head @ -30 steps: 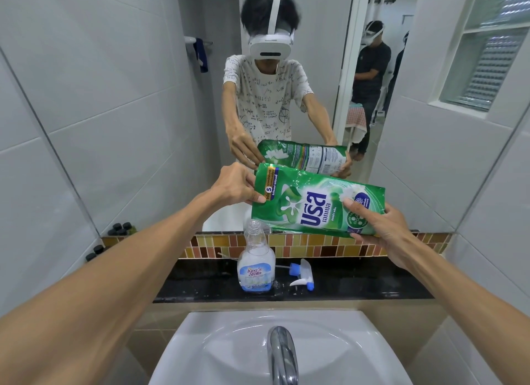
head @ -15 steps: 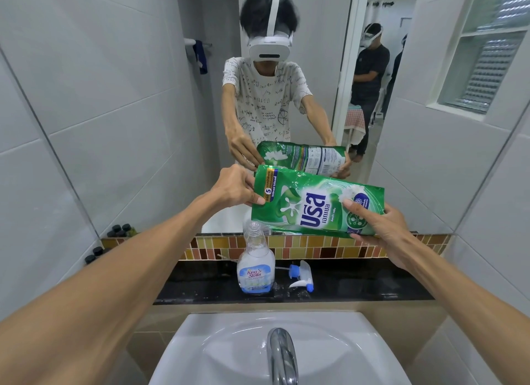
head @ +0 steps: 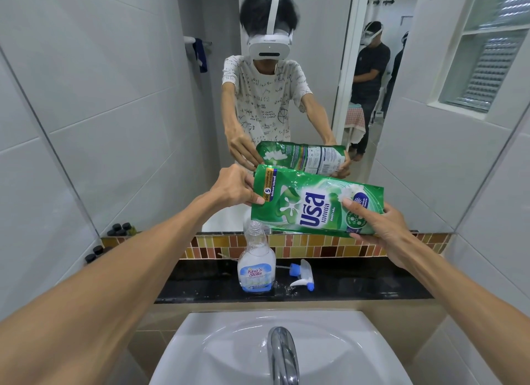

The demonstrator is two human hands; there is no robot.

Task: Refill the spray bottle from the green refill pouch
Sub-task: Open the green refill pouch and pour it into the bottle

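A green refill pouch (head: pixel 312 202) is held sideways in the air above the counter. My left hand (head: pixel 232 188) pinches its top end on the left; my right hand (head: pixel 372 226) grips its bottom end on the right. Just under the pouch's lower left corner stands a clear spray bottle (head: pixel 256 265) with a blue and white label, its neck uncapped and some clear liquid inside. The bottle's blue and white spray head (head: pixel 301 275) lies on the black counter (head: pixel 358 284) to its right.
A mirror (head: pixel 401 155) behind the counter reflects me, the pouch and another person in a doorway. Small dark bottles (head: pixel 97 251) stand at the counter's left end. A white sink (head: pixel 229 353) with a chrome tap (head: pixel 282 353) sits below. Tiled walls close in on both sides.
The pouch has shifted slightly, its left end a little lower and closer to the bottle's neck. Both hands keep their grip.
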